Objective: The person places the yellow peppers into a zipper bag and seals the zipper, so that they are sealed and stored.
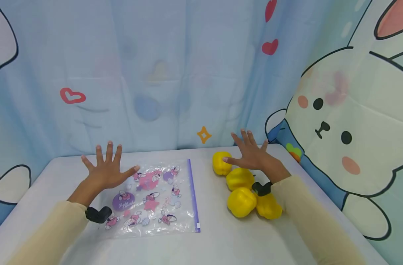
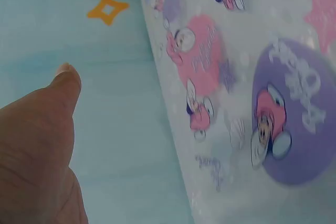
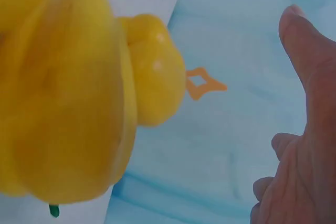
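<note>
Left hand [image 1: 105, 173]: spread, holding nothing, by the far left of the printed bag [image 1: 151, 202]
Right hand [image 1: 252, 156]: spread, holding nothing, near the yellow peppers [image 1: 244, 193]
Progress: handling seems not begun — everything remains
Printed bag: flat on the table [image 1: 214, 243]
Purple oval [image 1: 123, 201]: white script, not surely readable; no brand legible
Yellow peppers: four, clustered right of the printed bag — all outside it
Curtain [image 1: 155, 44]: no writing seen

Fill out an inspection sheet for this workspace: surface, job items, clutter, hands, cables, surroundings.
Surface: white-covered table.
Job items: clear printed bag lying flat, purple strip along its right edge; four yellow peppers clustered right of it.
Clutter: nothing seen.
Hands: left hand spread by the bag, holding nothing; right hand spread near the peppers, holding nothing.
Cables: nothing seen.
Surroundings: blue cartoon-print curtain behind.
</note>
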Motion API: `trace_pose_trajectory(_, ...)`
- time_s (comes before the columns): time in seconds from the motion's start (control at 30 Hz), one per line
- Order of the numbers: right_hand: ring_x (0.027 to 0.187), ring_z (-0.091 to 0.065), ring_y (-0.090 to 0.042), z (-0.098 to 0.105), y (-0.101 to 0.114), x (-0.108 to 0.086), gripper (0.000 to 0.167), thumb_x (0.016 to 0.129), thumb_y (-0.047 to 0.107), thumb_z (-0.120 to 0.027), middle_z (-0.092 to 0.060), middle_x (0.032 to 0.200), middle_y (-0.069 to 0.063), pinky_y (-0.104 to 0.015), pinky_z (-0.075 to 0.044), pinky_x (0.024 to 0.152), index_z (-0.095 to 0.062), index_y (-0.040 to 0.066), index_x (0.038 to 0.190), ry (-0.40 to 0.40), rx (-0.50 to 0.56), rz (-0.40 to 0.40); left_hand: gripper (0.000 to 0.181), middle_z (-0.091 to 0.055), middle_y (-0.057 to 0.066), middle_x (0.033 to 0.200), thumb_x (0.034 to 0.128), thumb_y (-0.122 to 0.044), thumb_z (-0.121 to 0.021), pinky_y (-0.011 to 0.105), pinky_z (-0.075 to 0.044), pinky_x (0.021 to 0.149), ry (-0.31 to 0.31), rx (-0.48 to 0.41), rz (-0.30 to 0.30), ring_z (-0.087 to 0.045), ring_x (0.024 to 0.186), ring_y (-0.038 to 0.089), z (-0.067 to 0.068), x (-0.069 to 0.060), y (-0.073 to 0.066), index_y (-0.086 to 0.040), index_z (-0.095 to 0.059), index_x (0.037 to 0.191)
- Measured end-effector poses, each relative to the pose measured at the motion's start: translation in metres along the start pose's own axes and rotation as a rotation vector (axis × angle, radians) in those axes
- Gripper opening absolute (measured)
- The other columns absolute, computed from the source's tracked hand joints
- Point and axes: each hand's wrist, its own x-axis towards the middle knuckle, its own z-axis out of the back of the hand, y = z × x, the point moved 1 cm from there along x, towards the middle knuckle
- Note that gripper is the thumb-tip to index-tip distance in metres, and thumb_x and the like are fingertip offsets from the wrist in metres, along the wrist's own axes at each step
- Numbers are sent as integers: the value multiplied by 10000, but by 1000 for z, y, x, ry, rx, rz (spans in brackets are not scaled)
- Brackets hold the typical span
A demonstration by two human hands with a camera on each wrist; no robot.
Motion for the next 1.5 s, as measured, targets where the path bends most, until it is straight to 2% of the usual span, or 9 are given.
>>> trace_pose_trajectory(0.23, 1436, 183, -364, -5, 22, -9, 986, 852, 696, -491, 105, 1606, -171, -760, 136, 974, -69, 182, 1580, -74, 33, 93, 1003, 124, 281, 1566, 886, -668, -436, 754, 230, 904, -14, -57, -65, 213, 1376, 509, -10, -7, -21, -2, -80, 1547)
trace_pose_trajectory(0.37, 1442, 169, -356, -14, 38, -14, 982, 848, 710, -481, 98, 1609, -158, -767, 103, 984, -64, 207, 1582, -88, 39, 136, 1001, 113, 271, 1572, 884, -664, -453, 756, 229, 904, -30, -96, -95, 217, 1379, 501, -16, -10, -32, -15, -83, 1551)
trace_pose_trajectory(0.63, 1449, 163, -330, -19, 75, -28, 993, 820, 711, -523, 81, 1617, -128, -759, 86, 997, -114, 222, 1581, -93, 39, 194, 994, 85, 251, 1584, 881, -670, -450, 775, 186, 922, -13, -95, -130, 164, 1393, 510, -27, -20, -47, -26, -104, 1554)
trace_pose_trajectory(0.87, 1445, 153, -361, -37, 101, -37, 1001, 800, 730, -519, 66, 1620, -110, -735, 49, 1024, -90, 270, 1579, -38, 21, 221, 1023, 66, 244, 1588, 856, -716, -447, 769, 198, 919, 70, -101, -143, 150, 1393, 516, -42, -30, -61, -47, -121, 1558)
trace_pose_trajectory(1.17, 1452, 114, -365, -64, 116, -38, 1009, 780, 768, -494, 45, 1625, -87, -735, -41, 1043, -79, 307, 1575, 30, 20, 244, 1056, 25, 230, 1596, 830, -785, -393, 779, 146, 946, 151, -62, -157, 106, 1407, 507, -57, -39, -75, -64, -144, 1561)
trace_pose_trajectory(1.33, 1463, 34, -362, -78, 118, -38, 970, 806, 744, -496, -29, 1624, -100, -682, -60, 1084, -138, 275, 1577, 43, 19, 258, 1041, 40, 221, 1597, 841, -758, -422, 788, 85, 967, 186, -67, -199, 84, 1417, 489, -63, -39, -79, -68, -131, 1563)
trace_pose_trajectory(1.5, 1466, -35, -346, -88, 119, -39, 946, 823, 723, -503, -128, 1613, -104, -608, -86, 1125, -179, 245, 1573, 98, 30, 239, 996, 49, 206, 1600, 868, -715, -435, 760, 58, 1007, 210, -104, -252, 83, 1430, 451, -68, -38, -84, -66, -137, 1562)
